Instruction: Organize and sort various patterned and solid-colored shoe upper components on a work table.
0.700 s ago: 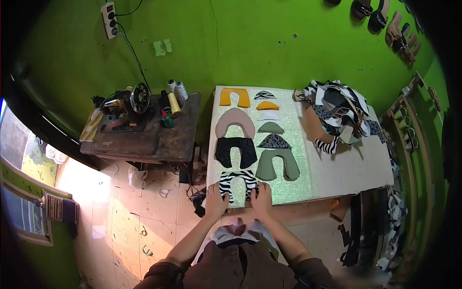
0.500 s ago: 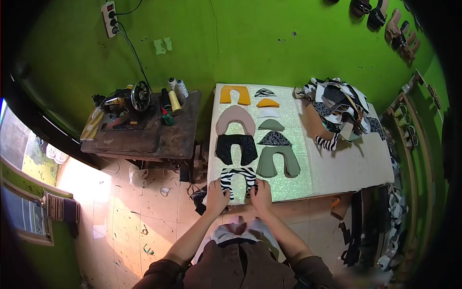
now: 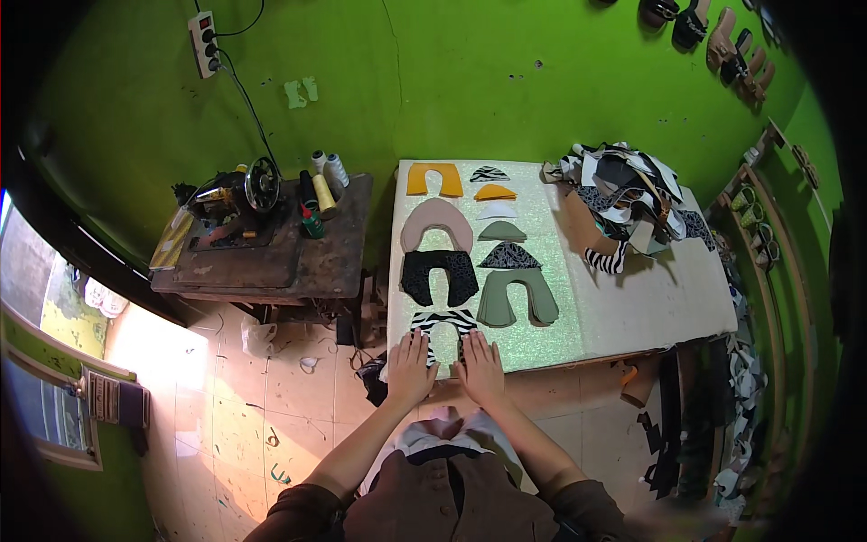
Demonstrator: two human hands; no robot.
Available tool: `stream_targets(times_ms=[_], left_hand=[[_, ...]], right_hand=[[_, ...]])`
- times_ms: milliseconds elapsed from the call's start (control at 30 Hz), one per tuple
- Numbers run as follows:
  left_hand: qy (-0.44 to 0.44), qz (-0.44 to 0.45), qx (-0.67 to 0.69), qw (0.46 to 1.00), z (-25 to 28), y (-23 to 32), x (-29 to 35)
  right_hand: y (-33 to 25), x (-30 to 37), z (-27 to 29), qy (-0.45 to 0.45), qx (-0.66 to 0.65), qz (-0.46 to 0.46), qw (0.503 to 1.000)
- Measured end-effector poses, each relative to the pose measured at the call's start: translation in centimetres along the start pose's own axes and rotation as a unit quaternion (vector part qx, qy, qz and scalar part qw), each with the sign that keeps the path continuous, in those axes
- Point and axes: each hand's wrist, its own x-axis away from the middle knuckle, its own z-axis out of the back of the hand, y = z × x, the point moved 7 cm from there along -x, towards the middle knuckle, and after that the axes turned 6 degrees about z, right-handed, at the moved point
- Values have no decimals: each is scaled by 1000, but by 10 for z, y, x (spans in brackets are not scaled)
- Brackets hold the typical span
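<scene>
My left hand (image 3: 411, 369) lies flat, fingers stretched out, over the left leg of a zebra-striped U-shaped piece (image 3: 444, 319) at the table's front edge. Over its right leg rests my right hand (image 3: 480, 369), also flat with fingers extended. The piece's lower legs are partly hidden under my hands. Just beyond it is a black patterned U-shaped piece (image 3: 440, 277), with a stack of olive-green U-shaped pieces (image 3: 517, 300) to its right. Farther back lie pinkish-beige pieces (image 3: 437, 226) and yellow-orange pieces (image 3: 435, 179).
A column of small curved pieces, including a black-and-grey one (image 3: 510, 256), runs beside the U-shapes. Scraps (image 3: 632, 194) are heaped at the table's back right. On the left, a sewing machine (image 3: 226, 194) stands on a dark wooden table (image 3: 325, 262) with thread cones (image 3: 336, 170).
My fingers have gone from curled at the striped piece's sides to stretched flat over its legs. The whole view has shifted slightly.
</scene>
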Motion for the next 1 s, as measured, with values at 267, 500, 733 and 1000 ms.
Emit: stream_targets(times_ms=[267,500,733,1000], left_hand=[[-1,13,-19,1000,6,4,-6],[104,-54,108,987,49,38,-49],[139,-138,122,973,47,99,-79],[131,-158,140,969,26,183,-138]], right_hand=[[3,-5,3,-45,39,10,998],[33,-37,68,111,-94,0,989],[72,-34,97,147,-21,8,989],[155,-39,133,155,-12,-1,988]])
